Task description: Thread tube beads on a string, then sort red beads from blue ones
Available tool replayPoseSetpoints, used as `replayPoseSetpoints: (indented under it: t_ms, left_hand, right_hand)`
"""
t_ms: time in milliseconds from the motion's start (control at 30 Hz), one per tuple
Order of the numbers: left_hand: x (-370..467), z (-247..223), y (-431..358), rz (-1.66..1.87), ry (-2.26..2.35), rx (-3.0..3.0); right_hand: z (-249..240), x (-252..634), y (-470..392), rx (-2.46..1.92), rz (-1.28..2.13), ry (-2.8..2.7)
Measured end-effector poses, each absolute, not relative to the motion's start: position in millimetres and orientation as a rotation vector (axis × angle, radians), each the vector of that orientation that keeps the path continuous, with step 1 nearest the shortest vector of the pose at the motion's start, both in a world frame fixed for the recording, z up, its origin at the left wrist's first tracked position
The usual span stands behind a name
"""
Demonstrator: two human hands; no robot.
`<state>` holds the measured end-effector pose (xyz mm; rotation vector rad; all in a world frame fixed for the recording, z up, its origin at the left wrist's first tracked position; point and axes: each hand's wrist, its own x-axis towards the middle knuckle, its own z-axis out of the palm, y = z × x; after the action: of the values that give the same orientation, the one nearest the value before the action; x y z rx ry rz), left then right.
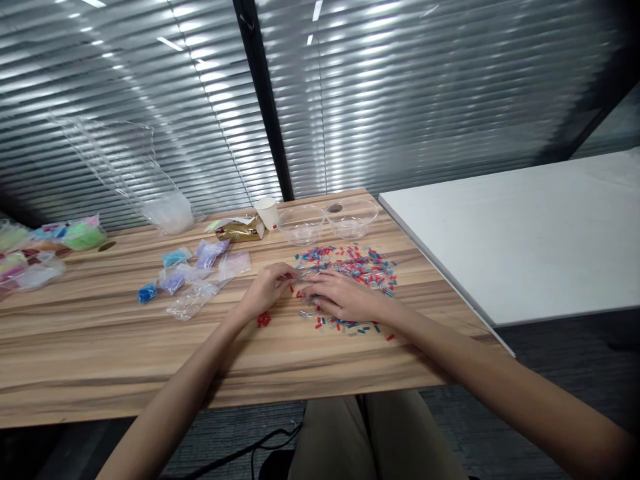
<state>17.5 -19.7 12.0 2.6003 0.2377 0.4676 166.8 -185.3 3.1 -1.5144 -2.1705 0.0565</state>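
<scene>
Small red, blue and clear pieces lie scattered on the wooden table. Over their left part rests my right hand, palm down with its fingers spread among the pieces. My left hand is at the left edge of the scatter, thumb and fingertips pinched together; what they hold, if anything, is too small to make out. Just below my left hand sits a small group of red pieces. Two clear round bowls stand side by side behind the scatter.
A white paper cup and a gold packet stand at the back. Small bags with blue and purple contents lie left of my left hand. More colourful bags are at the far left. A white table adjoins on the right.
</scene>
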Motion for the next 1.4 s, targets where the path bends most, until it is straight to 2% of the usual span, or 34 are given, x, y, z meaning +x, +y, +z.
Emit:
replayPoseSetpoints:
  t_ms: [133,433,733,1133,1400]
  left_hand:
    - [13.2,14.6,-17.1,0.38,0.329,2.591]
    - [14.1,16.7,-24.5,0.233,0.191,2.48]
    - [15.6,18.5,-30.3,0.244,0.11,2.473]
    - [7.3,22.3,-15.8,0.078,0.179,2.506]
    - [4.3,23.1,-10.1,0.122,0.19,2.5]
  right_hand:
    - [4.9,166.5,-186.3,-1.505,0.035,-2.149]
    - [6.0,167.8,-186.3,-1.432,0.006,-2.141]
    - [7.2,167.9,-185.8,-1.429,0.006,-2.159]
    - [9.7,166.6,-186.8,-1.449,0.009,-2.155]
    - [10.2,166.8,-187.1,-1.475,-0.002,-2.165]
